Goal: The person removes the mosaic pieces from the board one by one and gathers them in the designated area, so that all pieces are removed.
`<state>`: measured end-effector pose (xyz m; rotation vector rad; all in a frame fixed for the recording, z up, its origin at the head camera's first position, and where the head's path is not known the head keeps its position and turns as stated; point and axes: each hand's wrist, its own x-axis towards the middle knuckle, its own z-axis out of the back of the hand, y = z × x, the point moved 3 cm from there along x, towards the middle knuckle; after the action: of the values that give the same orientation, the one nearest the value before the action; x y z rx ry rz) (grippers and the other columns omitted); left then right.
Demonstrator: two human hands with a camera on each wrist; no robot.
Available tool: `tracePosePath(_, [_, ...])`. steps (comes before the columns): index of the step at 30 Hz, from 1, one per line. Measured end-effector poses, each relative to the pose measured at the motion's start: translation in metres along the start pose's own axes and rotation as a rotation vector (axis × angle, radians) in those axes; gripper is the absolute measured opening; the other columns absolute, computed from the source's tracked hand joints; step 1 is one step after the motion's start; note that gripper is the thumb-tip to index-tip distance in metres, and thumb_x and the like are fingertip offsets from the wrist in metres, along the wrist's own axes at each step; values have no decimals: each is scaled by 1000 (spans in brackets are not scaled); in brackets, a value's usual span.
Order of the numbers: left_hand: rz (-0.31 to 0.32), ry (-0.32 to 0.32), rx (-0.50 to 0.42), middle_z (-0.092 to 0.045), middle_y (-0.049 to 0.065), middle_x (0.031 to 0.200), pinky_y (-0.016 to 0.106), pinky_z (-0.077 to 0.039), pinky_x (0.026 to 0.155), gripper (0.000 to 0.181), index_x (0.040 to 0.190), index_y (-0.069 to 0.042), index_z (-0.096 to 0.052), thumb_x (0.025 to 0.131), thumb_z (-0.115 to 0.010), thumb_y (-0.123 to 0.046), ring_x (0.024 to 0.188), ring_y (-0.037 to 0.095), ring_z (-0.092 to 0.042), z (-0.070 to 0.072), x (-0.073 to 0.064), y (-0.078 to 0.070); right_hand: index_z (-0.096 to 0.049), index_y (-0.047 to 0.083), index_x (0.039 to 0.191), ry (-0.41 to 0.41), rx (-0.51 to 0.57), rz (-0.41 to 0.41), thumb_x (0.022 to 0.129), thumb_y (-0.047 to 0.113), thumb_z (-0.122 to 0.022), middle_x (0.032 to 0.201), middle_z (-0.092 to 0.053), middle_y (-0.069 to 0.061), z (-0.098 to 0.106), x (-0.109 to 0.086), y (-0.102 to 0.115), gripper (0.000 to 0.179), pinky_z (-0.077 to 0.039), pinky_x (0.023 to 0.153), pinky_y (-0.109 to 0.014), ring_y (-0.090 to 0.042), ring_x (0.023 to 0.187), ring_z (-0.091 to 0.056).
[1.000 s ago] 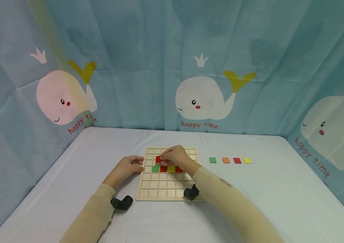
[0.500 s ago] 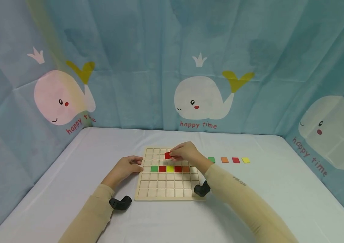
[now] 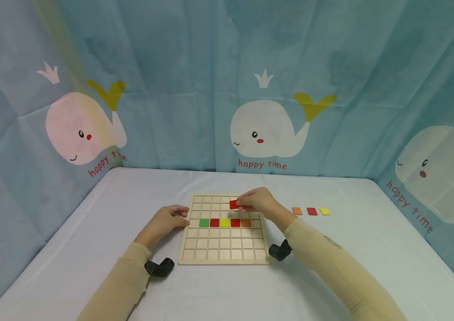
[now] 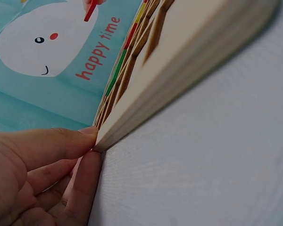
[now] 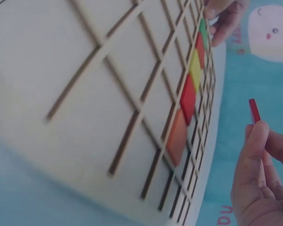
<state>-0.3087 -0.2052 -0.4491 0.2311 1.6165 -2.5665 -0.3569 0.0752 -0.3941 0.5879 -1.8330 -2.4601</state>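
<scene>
A red square tile (image 3: 233, 204) is pinched between the thumb and fingers of my right hand (image 3: 259, 201), held above the far right part of the wooden grid board (image 3: 224, 255). In the right wrist view the tile (image 5: 254, 110) shows edge-on at the fingertips. Along one row of the board lie a green tile (image 3: 204, 223), a red tile (image 3: 214, 222), a yellow tile (image 3: 224, 222), a second red tile (image 3: 235, 222) and an orange tile (image 3: 245, 222). My left hand (image 3: 167, 223) has its thumb and fingertips against the board's left edge, fingers loosely bent.
Right of the board, a loose orange tile (image 3: 296, 211), red tile (image 3: 312, 211) and yellow tile (image 3: 325, 211) lie in a line on the white tablecloth (image 3: 218, 294). A blue curtain (image 3: 178, 133) with whale prints hangs behind the table.
My right hand has moved right over the board, carrying the red tile. It uncovers the row's orange tile, while the loose green tile becomes hidden behind the right arm. My left hand stays put.
</scene>
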Motion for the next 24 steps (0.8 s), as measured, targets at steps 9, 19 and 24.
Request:
tracePosePath(9, [7, -4, 4, -61, 13, 115, 24, -56, 77, 51, 134, -1, -58, 86, -73, -8, 94, 17, -59, 0, 0, 0, -69, -7, 114, -14, -27, -9, 95, 12, -66, 89, -74, -6, 21, -6, -8, 28, -60, 78, -27, -8, 67, -67])
tracePosePath(19, [14, 1, 18, -61, 13, 118, 25, -55, 77, 52, 135, -2, -58, 86, -73, -10, 95, 17, -59, 0, -1, 0, -69, -4, 117, -53, -64, -60, 96, 17, -66, 88, -74, -3, 45, -8, -19, 30, -58, 73, -20, -8, 71, -67])
tracePosePath(24, [12, -2, 18, -61, 13, 118, 25, -55, 77, 52, 135, -2, -58, 86, -73, -9, 94, 17, -60, 0, 0, 0, -69, -3, 119, -61, -79, -66, 96, 19, -66, 91, -74, -3, 56, -10, -20, 33, -58, 75, -21, -7, 71, -68])
